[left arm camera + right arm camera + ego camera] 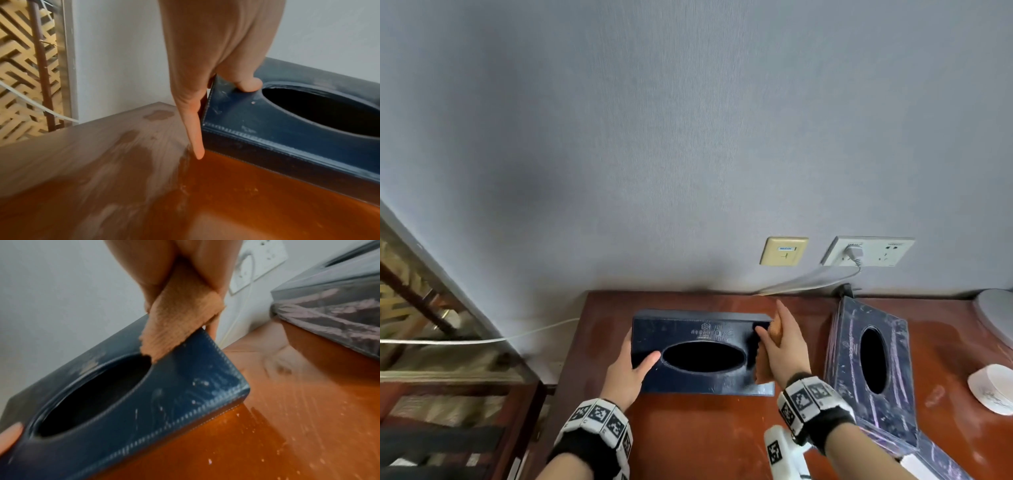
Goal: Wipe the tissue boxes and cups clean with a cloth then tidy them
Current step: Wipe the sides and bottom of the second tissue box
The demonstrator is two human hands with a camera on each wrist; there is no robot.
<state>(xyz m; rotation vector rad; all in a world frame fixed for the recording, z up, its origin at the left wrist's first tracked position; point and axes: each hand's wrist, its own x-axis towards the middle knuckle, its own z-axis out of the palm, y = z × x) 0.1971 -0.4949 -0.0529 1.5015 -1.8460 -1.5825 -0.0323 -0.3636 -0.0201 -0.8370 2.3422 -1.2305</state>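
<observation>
Left hand [627, 371] grips the blue tissue box [702, 354] at its left edge; right hand [784, 346] clamps the cloth [176, 324] against its right edge.

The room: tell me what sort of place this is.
Probably a hotel or guest room. A wooden desk stands against a papered wall with a socket, and holds leather tissue boxes and a cup.

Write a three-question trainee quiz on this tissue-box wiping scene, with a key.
1. True or false: the right hand holds an orange cloth against the dark blue tissue box.
2. Which hand steadies that box's other end?
3. The patterned tissue box lies: A) on the blue box's right, B) on its left, C) on top of it.

Key: 1 true; 2 the left hand; 3 A.
</observation>
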